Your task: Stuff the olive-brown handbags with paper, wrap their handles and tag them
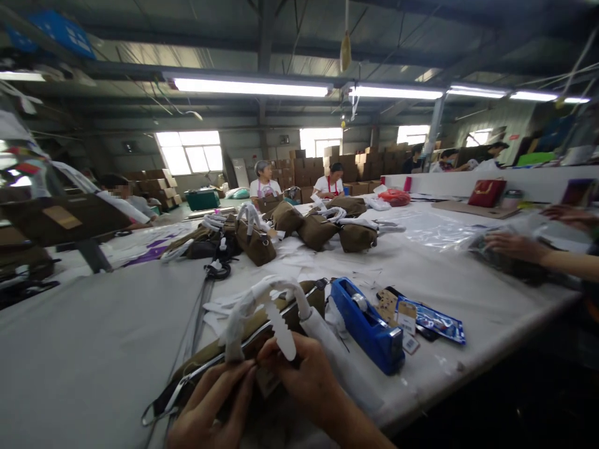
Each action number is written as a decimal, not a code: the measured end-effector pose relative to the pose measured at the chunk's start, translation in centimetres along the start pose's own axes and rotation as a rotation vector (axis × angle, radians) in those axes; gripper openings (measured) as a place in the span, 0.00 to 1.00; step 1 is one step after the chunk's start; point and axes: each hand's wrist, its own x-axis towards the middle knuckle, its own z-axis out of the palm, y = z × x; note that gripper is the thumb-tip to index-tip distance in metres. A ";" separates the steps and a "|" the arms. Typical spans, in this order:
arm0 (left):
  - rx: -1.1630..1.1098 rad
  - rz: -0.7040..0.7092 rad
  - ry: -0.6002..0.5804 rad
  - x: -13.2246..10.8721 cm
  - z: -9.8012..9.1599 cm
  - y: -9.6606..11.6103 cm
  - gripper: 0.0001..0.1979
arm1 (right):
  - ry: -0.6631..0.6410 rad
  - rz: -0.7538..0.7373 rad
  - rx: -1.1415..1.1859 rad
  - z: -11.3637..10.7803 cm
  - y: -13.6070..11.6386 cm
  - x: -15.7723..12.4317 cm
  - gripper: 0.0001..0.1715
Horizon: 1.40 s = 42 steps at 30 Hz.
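Note:
An olive-brown handbag (299, 312) lies in front of me, with a metal zip along its top and its handle (276, 280) wrapped in white. At the handle's near base my left hand (213, 405) is closed, fingertips pinched on something small that I cannot make out. My right hand (309, 374) is closed beside it, the two hands' fingertips almost meeting. A white strip with notched edges (282, 330) sticks up from the right hand's fingers. Below the fingertips a tag (267, 381) shows in part against the bag's near side.
A blue tape dispenser (367, 327) stands right of the bag, near tags (406, 318) and a blue packet (437, 321). Several wrapped-handle bags (318, 231) lie farther back. A co-worker's hands (519, 246) work at the right; other people sit across the table (126, 337).

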 end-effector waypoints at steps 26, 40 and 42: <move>-0.299 -0.284 -0.015 1.0 -0.6 4.2 0.06 | -0.041 0.131 -0.050 -0.2 0.8 -0.2 0.09; -0.319 -0.302 -0.026 1.1 -0.8 4.3 0.07 | -0.071 0.163 0.001 0.0 1.5 -0.6 0.13; -0.326 -0.300 -0.031 1.1 -0.8 4.3 0.07 | -0.067 0.153 -0.002 0.0 1.5 -0.7 0.14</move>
